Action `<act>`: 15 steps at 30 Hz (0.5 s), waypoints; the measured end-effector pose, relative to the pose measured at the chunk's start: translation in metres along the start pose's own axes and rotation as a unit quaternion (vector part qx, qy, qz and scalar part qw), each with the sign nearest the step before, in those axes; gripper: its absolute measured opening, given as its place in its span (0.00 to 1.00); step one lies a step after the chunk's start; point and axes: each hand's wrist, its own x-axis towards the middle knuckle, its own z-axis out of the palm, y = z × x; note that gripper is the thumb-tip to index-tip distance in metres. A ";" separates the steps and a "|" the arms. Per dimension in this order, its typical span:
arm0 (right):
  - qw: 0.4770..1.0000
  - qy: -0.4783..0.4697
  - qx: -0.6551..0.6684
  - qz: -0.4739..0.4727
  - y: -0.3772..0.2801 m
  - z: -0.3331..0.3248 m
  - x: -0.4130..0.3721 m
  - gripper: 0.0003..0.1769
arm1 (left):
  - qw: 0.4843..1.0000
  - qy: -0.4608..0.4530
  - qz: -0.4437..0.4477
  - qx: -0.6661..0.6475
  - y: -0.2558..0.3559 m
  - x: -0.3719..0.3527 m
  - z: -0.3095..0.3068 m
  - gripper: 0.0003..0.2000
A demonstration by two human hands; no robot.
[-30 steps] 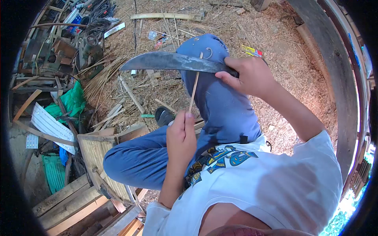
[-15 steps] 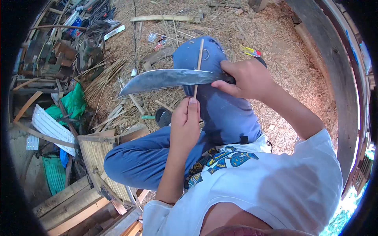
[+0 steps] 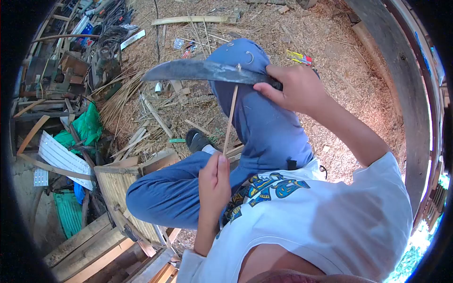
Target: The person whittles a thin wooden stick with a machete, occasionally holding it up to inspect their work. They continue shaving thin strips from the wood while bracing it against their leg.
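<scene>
My right hand [image 3: 296,89] is wrapped round the handle of a wide-bladed machete [image 3: 188,70]. The blade points left and lies across the raised knee of my blue trousers [image 3: 264,122]. Below it, my left hand [image 3: 214,184] grips the lower end of a thin bamboo stick [image 3: 230,115], thumb along the top. The stick slants up from that hand to the blade and passes beneath it; only its tip shows past the upper edge. Whether blade and stick touch is hard to make out.
Shavings and scraps cover the ground [image 3: 339,61]. A bundle of thin strips [image 3: 125,99] lies at left, near green plastic sheeting [image 3: 89,125]. A wooden stool or box [image 3: 118,184] stands by my left knee. A yellow-and-red packet [image 3: 299,57] lies beyond my right hand.
My left hand has moved down towards my body, drawing the stick back under the blade. The machete has shifted slightly up the view, its tip raised more than its handle.
</scene>
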 end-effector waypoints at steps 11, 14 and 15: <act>0.998 -0.028 0.026 -0.050 -0.012 -0.005 -0.008 0.31 | 0.986 -0.046 0.005 -0.158 0.023 0.049 0.023 0.16; 0.998 -0.050 -0.010 -0.039 -0.015 -0.013 -0.003 0.32 | 0.992 -0.030 0.022 -0.122 0.021 0.053 0.023 0.17; 0.998 -0.054 -0.011 -0.036 -0.015 -0.013 -0.002 0.32 | 0.995 -0.022 0.032 -0.095 0.021 0.053 0.023 0.17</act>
